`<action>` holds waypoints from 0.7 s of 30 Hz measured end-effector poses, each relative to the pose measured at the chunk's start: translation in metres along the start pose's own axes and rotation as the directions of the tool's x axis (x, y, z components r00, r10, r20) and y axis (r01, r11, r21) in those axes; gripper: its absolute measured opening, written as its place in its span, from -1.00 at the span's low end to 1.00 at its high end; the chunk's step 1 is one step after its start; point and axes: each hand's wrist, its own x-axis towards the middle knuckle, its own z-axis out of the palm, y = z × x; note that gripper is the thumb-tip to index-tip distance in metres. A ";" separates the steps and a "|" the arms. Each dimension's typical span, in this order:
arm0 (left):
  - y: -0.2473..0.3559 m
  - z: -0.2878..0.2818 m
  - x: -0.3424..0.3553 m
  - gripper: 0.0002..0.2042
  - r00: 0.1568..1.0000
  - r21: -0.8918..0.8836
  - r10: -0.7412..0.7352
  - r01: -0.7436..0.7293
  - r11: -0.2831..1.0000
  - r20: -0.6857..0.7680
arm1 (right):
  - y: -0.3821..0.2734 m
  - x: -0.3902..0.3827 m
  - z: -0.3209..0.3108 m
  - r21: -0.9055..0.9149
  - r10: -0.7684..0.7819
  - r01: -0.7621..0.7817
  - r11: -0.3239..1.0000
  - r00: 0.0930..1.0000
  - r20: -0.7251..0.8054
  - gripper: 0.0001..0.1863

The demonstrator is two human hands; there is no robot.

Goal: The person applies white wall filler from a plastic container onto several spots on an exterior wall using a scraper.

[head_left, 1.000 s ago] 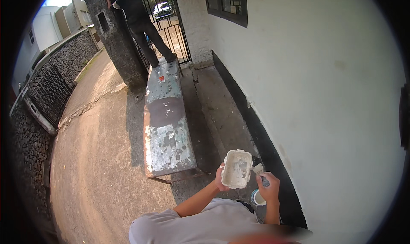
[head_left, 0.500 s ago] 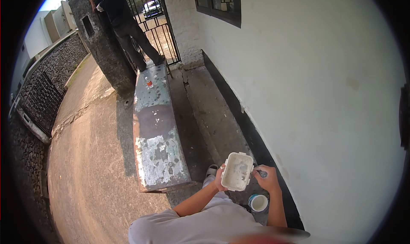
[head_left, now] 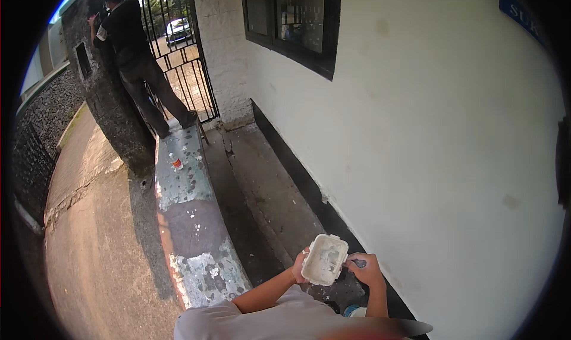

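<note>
My left hand [head_left: 300, 266] grips the left side of a white rectangular plastic tub [head_left: 307, 268] and holds it tilted, its open top toward me. White and greyish paste is smeared over the inside. My right hand [head_left: 371, 272] is closed beside the tub's right edge, its fingertips close to the rim. Something thin seems to sit in those fingers, but its kind cannot be made out. Below the right forearm, a white and blue bucket [head_left: 355, 311] stands on the ground, mostly hidden.
A long, paint-worn bench [head_left: 196, 221] runs ahead on my left, with a small bottle [head_left: 176, 161] on it. At its far end another person [head_left: 134, 60] stands, facing a stone pillar [head_left: 98, 96] beside a barred gate [head_left: 178, 60]. A white wall [head_left: 416, 161] with a dark window [head_left: 297, 19] flanks my right.
My view has tilted up and turned right, bringing more of the window and a blue sign into sight. The bucket has dropped mostly behind my forearm. Both hands keep their hold.
</note>
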 end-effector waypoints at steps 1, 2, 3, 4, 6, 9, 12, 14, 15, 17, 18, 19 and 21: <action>0.017 0.005 0.000 -0.15 0.999 0.000 -0.037 0.037 0.999 0.019 | -0.005 0.010 0.005 -0.053 -0.036 0.035 0.998 0.999 -0.030 -0.91; 0.034 0.006 0.004 -0.15 0.998 -0.001 -0.054 0.054 0.999 0.019 | -0.010 0.020 0.009 -0.105 -0.071 0.065 0.992 0.996 -0.059 -0.90; 0.047 0.002 0.002 -0.24 0.998 0.019 -0.057 0.057 0.998 0.015 | -0.016 0.027 0.014 -0.076 0.071 -0.075 0.994 0.996 -0.052 -0.88; 0.059 -0.002 0.002 -0.31 0.997 0.041 -0.072 0.072 0.997 0.012 | -0.012 0.036 0.020 -0.078 0.008 -0.014 0.997 0.997 -0.083 -0.88; 0.075 -0.008 0.006 -0.33 0.994 0.058 -0.105 0.104 0.993 0.021 | -0.014 0.043 0.027 -0.032 0.097 -0.102 0.994 0.987 -0.128 -0.88; 0.091 -0.003 0.012 -0.31 0.986 0.068 -0.166 0.164 0.984 0.023 | -0.026 0.051 0.030 -0.128 0.130 -0.153 0.980 0.977 -0.171 -0.85; 0.091 -0.003 0.015 -0.29 0.983 0.062 -0.184 0.183 0.981 0.019 | -0.026 0.044 0.032 -0.140 0.163 -0.194 0.971 0.966 -0.202 -0.85; 0.091 0.001 0.018 -0.29 0.969 0.032 -0.240 0.238 0.971 0.055 | -0.027 0.040 0.032 -0.122 0.173 -0.203 0.971 0.960 -0.218 -0.85; 0.090 0.004 0.019 -0.28 0.958 0.006 -0.271 0.272 0.962 0.091 | -0.031 0.038 0.031 -0.094 0.224 -0.248 0.964 0.951 -0.214 -0.84; 0.085 0.008 0.020 -0.27 0.953 0.009 -0.286 0.286 0.958 0.104 | -0.028 0.029 0.032 -0.060 0.283 -0.302 0.951 0.934 -0.216 -0.84; 0.084 0.010 0.020 -0.26 0.949 0.019 -0.289 0.289 0.957 0.123 | -0.022 0.024 0.035 -0.119 0.248 -0.286 0.951 0.934 -0.259 -0.82; 0.083 0.012 0.022 -0.26 0.945 0.016 -0.301 0.301 0.954 0.126 | -0.018 0.020 0.036 -0.178 0.211 -0.271 0.946 0.931 -0.298 -0.81; 0.080 0.016 0.025 -0.27 0.955 0.126 -0.293 0.285 0.950 0.047 | -0.014 0.014 0.038 -0.259 0.192 -0.286 0.923 0.923 -0.335 -0.80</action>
